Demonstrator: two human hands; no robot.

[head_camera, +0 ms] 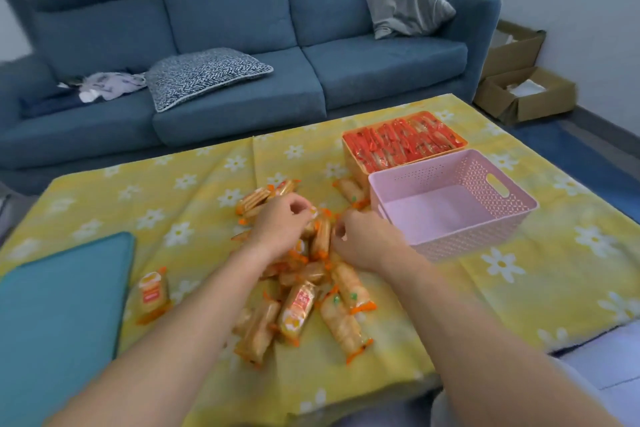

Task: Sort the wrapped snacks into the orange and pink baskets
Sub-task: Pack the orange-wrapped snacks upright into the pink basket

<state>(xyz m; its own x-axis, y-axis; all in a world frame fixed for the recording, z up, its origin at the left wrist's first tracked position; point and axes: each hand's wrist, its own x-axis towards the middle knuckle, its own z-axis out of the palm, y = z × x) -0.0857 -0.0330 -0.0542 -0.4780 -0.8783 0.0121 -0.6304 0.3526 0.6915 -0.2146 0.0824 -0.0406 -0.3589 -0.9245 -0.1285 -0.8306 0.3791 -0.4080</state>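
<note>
left hand [280, 224] – fingers curled | right hand [363, 239] – fingers curled, forearms extended

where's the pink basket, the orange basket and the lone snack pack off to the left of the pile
pink basket [498, 185], head view, on its right wall by the handle slot
orange basket [354, 158], head view, on its near left wall
lone snack pack [153, 295], head view, on the middle of its wrapper

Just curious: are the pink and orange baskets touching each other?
Cannot tell. In the head view the pink basket overlaps the orange basket's near corner, hiding any contact or gap.
</note>
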